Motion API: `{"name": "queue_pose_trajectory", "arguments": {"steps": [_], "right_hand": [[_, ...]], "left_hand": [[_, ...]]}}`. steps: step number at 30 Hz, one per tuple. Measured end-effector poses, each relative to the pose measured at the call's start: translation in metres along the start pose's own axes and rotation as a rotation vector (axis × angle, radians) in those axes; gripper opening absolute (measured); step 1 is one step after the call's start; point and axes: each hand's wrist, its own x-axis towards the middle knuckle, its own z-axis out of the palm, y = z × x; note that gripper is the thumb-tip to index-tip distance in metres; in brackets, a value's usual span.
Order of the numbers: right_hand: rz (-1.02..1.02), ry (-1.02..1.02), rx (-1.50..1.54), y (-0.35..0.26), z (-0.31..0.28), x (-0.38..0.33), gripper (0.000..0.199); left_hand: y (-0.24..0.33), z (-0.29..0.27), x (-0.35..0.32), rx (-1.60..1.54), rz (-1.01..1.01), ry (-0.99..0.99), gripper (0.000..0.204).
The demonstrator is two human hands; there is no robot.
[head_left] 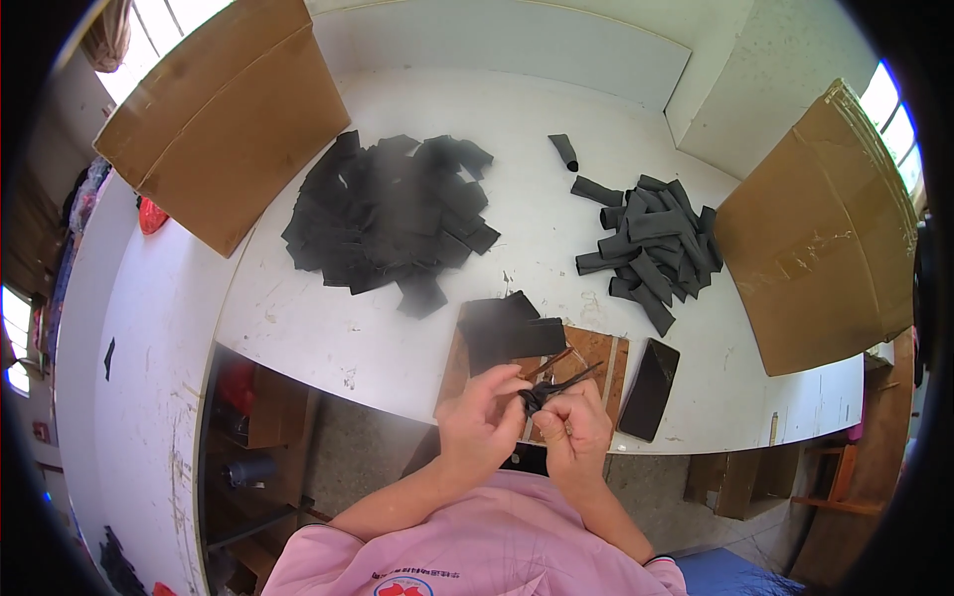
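Between both sets of fingertips, pinched narrow, a small black piece point(538, 395) is held above the table edge point(397, 397); left hand point(479, 425) and right hand point(574, 429) equally close; thin tool point(574, 375) angles away up-right

A small black fabric piece point(538, 395), crumpled and bunched, sits pinched between both hands just off the near edge of the surface. Two thin sticks point(574, 377) poke out of it, angled up toward the right over a wooden board.
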Motion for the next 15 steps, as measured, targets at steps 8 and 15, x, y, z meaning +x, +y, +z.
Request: {"name": "queue_pose_trajectory", "arguments": {"steps": [8,15], "right_hand": [[0.137,0.022,0.034,0.014,0.006,-0.008,0.011],[0.193,0.040,0.182,0.024,0.008,-0.014,0.008]], "left_hand": [[-0.007,-0.008,0.008,-0.691,-0.702,0.019,0.029],[-0.022,-0.016,0.015,-1.010,-0.701,-0.345,0.030]]}}
